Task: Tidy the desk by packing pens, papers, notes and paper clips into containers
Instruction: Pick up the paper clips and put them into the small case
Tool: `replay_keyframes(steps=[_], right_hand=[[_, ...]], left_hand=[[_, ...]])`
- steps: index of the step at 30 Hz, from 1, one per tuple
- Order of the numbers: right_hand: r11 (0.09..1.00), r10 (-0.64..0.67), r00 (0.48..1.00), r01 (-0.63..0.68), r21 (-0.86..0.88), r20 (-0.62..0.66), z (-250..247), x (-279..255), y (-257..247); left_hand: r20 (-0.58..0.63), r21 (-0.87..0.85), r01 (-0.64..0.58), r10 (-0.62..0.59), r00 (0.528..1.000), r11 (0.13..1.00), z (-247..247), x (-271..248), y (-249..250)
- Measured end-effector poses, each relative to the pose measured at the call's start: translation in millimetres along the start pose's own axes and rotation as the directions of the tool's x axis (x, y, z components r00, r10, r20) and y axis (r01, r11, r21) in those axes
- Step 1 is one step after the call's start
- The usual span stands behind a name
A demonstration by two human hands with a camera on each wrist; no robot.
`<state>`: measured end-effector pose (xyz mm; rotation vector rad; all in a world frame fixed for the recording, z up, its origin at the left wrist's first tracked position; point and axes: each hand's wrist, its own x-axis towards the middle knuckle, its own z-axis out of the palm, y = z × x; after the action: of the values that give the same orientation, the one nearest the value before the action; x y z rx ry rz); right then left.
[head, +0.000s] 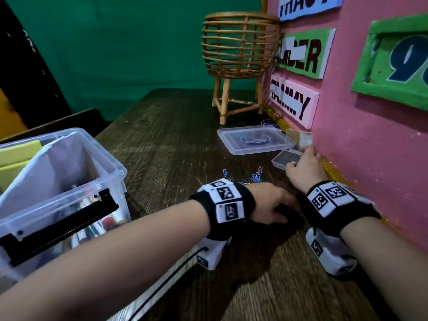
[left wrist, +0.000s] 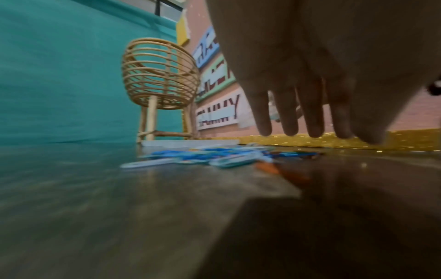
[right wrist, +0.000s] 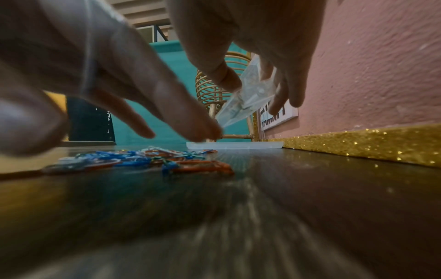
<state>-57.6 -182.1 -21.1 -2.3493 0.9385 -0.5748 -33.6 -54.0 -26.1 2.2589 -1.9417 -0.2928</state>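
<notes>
A heap of coloured paper clips (head: pixel 256 177) lies on the dark wooden desk (head: pixel 173 135), blurred in the left wrist view (left wrist: pixel 214 156) and in the right wrist view (right wrist: pixel 152 160). My left hand (head: pixel 275 205) hovers low just in front of the heap, fingers (left wrist: pixel 292 117) straight and spread, holding nothing. My right hand (head: pixel 303 167) grips a small clear hinged box (head: pixel 286 158) beside the pink wall, with its lid (head: pixel 298 137) standing up. In the right wrist view the box (right wrist: pixel 248 94) sits tilted between thumb and fingers, above the desk.
A large clear storage bin (head: pixel 69 181) with pens and papers inside stands at the left. Its flat clear lid (head: pixel 252 140) lies behind the clips. A wicker basket on legs (head: pixel 240 47) stands at the back. The pink wall (head: pixel 370 147) with a gold glitter strip (right wrist: pixel 358 143) bounds the right.
</notes>
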Motion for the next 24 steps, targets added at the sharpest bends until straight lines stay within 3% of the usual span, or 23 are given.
replay_keyframes(steps=[2,5,9,12,21,24], right_hand=[[1.0,0.016,1.0,-0.016,-0.004,-0.002,-0.9,-0.8,-0.2],[0.999,0.042,0.999,-0.042,-0.013,-0.001,-2.0,-1.7,0.0],[0.997,0.071,0.997,-0.07,-0.019,0.036,-0.7,2.4,1.3],[0.995,0.094,0.993,-0.092,-0.027,0.075,0.0,5.5,1.1],[0.994,0.113,0.991,-0.112,-0.019,0.071,0.3,6.3,1.8],[0.993,0.12,0.989,-0.119,-0.018,0.081,0.3,6.3,1.8]], left_hand=[[0.109,0.061,-0.027,0.02,0.994,0.998,2.2,8.4,2.4],[0.15,0.149,0.048,-0.07,0.986,0.988,-1.0,6.4,-8.8],[-0.035,0.166,0.182,-0.178,0.983,0.969,-19.4,-7.6,-33.0],[-0.197,0.092,0.26,-0.238,0.951,0.961,-25.3,-4.4,-46.8],[0.116,0.019,0.475,-0.474,0.873,0.88,-26.3,41.3,-68.7],[0.067,0.104,0.456,-0.464,0.884,0.884,-27.7,30.7,-61.2]])
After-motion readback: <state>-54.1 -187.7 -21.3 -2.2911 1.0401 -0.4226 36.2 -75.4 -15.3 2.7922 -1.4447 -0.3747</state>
